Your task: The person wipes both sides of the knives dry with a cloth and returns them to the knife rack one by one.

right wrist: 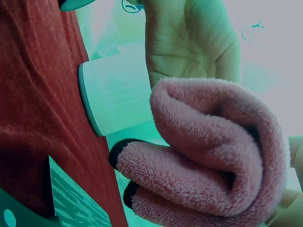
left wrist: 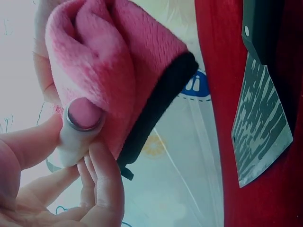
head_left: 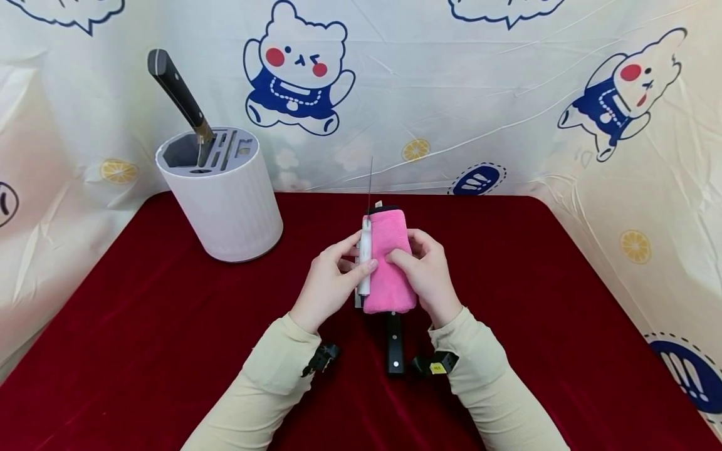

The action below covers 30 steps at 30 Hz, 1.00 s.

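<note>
In the head view my left hand (head_left: 333, 275) grips the white handle of a slim knife (head_left: 365, 257), thumb in front and fingers behind. Its thin blade shows almost edge-on, pointing away from me. My right hand (head_left: 425, 269) holds a folded pink cloth (head_left: 389, 263) with black edging, thumb pressed on its front. The cloth lies right alongside the handle. From the left wrist, the handle's rounded end (left wrist: 85, 113) overlaps the cloth folds (left wrist: 109, 61). Below the hands a cleaver lies on the table, its black handle (head_left: 395, 344) toward me; the cloth and hands hide most of its blade in the head view.
A white knife block (head_left: 231, 207) stands at the back left of the table, with a black-handled knife (head_left: 180, 91) leaning in its slots. Dark red cloth (head_left: 536, 313) covers the table. Printed bear curtains (head_left: 383, 81) hang behind and at both sides.
</note>
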Motion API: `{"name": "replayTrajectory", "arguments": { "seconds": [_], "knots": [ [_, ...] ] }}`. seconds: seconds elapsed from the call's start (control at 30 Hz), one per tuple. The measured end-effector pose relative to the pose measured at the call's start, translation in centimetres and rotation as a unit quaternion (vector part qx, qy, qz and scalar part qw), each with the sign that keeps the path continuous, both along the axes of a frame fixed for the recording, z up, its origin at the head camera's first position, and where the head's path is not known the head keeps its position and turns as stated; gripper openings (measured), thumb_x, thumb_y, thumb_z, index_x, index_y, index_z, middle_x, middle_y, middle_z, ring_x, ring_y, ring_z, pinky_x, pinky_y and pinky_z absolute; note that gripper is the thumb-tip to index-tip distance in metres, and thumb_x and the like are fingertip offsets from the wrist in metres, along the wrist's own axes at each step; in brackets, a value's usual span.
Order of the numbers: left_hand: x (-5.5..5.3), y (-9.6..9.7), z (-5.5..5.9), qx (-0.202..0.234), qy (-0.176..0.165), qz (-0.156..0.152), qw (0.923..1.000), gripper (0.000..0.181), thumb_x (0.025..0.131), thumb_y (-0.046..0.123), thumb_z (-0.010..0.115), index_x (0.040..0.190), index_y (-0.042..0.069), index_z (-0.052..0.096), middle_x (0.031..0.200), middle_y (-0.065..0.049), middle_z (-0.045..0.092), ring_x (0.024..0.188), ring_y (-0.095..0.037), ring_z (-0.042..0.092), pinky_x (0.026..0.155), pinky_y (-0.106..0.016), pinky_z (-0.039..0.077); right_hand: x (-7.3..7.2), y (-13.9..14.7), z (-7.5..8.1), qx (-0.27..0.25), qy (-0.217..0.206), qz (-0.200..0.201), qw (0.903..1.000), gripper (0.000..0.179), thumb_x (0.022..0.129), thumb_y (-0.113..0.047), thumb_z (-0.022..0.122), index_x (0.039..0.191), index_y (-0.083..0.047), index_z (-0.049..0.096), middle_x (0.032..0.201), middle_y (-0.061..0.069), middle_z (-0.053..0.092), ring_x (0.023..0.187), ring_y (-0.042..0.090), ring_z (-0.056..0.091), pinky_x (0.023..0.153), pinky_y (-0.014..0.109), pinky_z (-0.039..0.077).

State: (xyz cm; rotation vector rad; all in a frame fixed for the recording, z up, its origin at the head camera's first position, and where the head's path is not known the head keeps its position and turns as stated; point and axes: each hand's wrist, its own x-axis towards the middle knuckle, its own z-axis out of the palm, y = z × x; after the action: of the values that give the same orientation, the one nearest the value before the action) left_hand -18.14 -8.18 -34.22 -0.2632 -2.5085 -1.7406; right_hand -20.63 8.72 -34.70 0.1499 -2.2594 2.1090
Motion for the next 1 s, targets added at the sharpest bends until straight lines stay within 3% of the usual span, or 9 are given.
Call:
{"name": "replayTrajectory", "arguments": {
  "seconds": [0.33,1.0],
  "knots": [
    [-0.04,0.13,0.08,-0.017,-0.012,-0.017,0.9997,0.056,0.092,0.018,0.070,0.145,0.012,0.051,0.114,-0.014,0.065,0.088,-0.023,0.063,0.068,-0.027,0.054,-0.20,0.08,-0.08,-0.017,-0.012,-0.016,0.9997,0.037,0.087,-0.005,0.067,0.124,-0.004,0.062,0.112,0.017,0.065,0.089,0.019,0.063,0.072,0.031,0.056],
    [0.10,0.23,-0.17,-0.008,-0.013,0.004,0.9999,0.055,0.093,0.016,0.068,0.145,0.011,0.051,0.113,-0.014,0.060,0.092,-0.025,0.062,0.071,-0.027,0.054,-0.14,0.10,0.02,-0.003,-0.014,-0.006,0.9999,0.039,0.086,-0.006,0.068,0.124,-0.004,0.061,0.115,0.020,0.065,0.092,0.019,0.062,0.075,0.030,0.055]
  ]
}}
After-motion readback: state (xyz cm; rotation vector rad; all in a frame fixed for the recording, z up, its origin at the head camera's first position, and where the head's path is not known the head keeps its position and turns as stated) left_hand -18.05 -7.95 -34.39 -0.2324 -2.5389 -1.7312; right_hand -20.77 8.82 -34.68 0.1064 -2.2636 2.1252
